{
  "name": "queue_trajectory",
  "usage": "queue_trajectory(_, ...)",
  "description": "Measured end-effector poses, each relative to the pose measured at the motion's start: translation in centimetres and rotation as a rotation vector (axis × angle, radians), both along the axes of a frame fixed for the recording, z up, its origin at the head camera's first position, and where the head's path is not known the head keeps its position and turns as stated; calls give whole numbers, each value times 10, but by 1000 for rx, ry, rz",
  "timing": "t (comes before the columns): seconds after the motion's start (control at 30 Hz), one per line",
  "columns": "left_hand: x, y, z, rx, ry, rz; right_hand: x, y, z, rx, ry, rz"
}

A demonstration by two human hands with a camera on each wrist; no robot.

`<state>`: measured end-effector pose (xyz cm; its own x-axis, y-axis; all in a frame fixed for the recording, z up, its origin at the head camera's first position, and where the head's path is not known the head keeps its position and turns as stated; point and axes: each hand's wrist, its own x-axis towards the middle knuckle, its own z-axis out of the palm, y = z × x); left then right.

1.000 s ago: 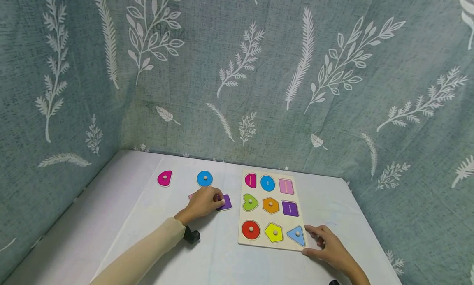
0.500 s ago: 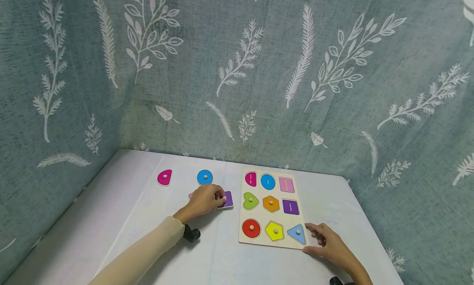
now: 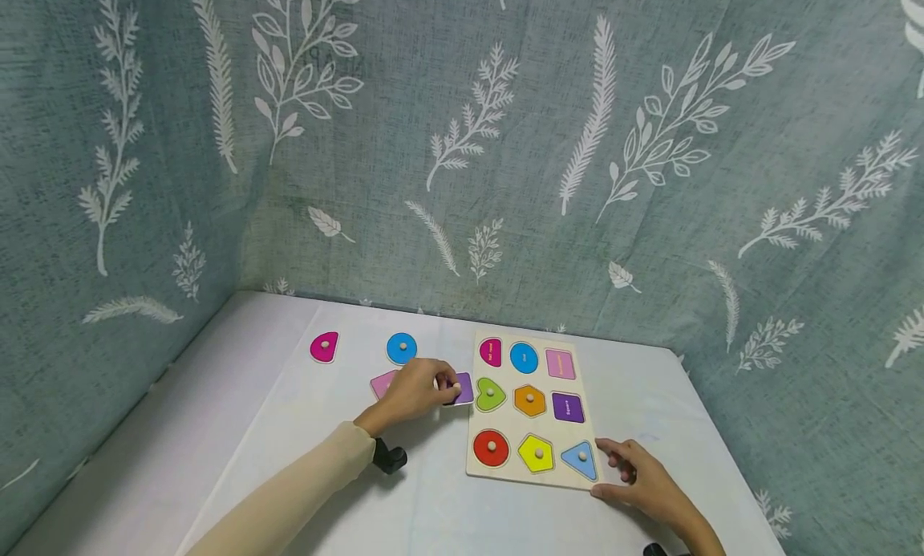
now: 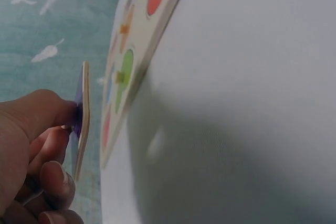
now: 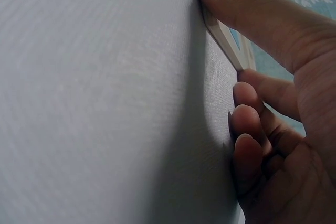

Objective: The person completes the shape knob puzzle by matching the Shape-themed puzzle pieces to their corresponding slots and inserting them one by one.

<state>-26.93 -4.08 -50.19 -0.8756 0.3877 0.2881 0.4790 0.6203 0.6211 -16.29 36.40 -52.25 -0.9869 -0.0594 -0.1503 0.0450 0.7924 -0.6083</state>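
Observation:
My left hand (image 3: 417, 391) pinches a purple square puzzle piece (image 3: 465, 388) by its small knob. In the left wrist view the piece (image 4: 83, 121) stands edge-on, raised off the white cloth beside the wooden puzzle board (image 3: 503, 424). The board has a matching purple square recess (image 3: 568, 407), labelled, in its right column. At the board's front right corner, my right hand (image 3: 642, 480) holds on with the thumb at the near edge and the index finger at the right edge. In the right wrist view its other fingers (image 5: 247, 121) curl beside the corner.
Left of the board lie a pink rectangle piece (image 3: 382, 383), partly behind my left hand, a blue oval piece (image 3: 401, 348) and a magenta half-round piece (image 3: 324, 346). Several knobbed pieces sit in the board, including a red circle (image 3: 491, 448). A leaf-patterned curtain (image 3: 520, 179) borders the table.
My left hand has lifted the purple square and carried it right, to the board's left edge. More of the pink rectangle shows behind it. The right hand has stayed at the board's corner.

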Motion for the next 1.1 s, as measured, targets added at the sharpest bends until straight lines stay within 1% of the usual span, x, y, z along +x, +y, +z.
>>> queue_trajectory(0.13,1,9,1,10,3,-24,0,1,-2,1,0,1)
queue_trajectory(0.37,0,21,4,1,-3,-41,0,0,-1,10,8,-1)
queue_trajectory(0.6,0,31,8,23,18,-82,0,0,-2,18,14,2)
queue_trajectory(0.77,-1,41,11,17,-10,-104,1,-1,-1,22,8,-10)
queue_trajectory(0.97,-3,55,14,10,-13,-128,0,0,-2,21,10,-8)
queue_trajectory(1.1,-4,66,15,17,-49,-133,0,0,-2,17,6,-7)
